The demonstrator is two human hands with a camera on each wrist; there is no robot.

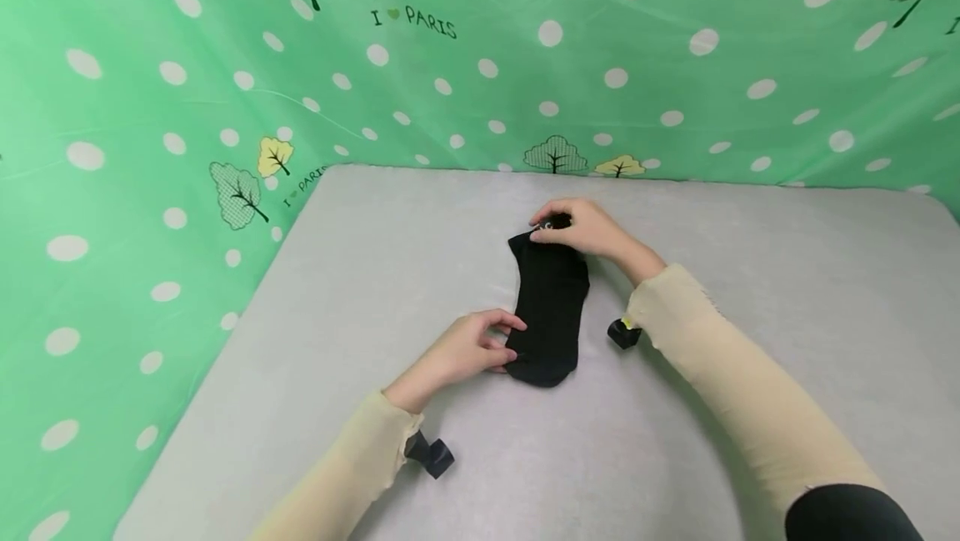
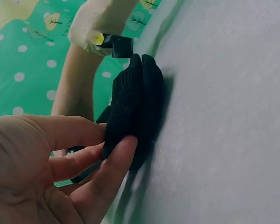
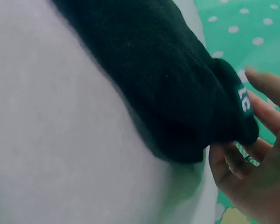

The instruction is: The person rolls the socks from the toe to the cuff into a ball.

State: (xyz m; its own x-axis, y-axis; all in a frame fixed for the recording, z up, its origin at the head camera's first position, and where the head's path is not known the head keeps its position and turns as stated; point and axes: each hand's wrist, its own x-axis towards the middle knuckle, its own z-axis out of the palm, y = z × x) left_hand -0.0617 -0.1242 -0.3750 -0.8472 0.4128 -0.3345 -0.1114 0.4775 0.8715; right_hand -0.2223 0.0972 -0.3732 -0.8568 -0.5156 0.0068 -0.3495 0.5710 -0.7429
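Beige sleeves [image 1: 742, 391] are outstretched. Black socks [image 1: 551, 299] are pinched by left hand [image 1: 467, 347] and right hand [image 1: 590, 229], presumably for steadiness.

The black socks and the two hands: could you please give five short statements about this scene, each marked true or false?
1. The black socks lie on a grey surface. True.
2. The left hand holds the end with the white lettering. False: the right hand is there; the left is near the opposite end.
3. The green backdrop has white dots. True.
4. The right sleeve is red. False: it is cream along the forearm.
5. Both hands touch the socks. True.
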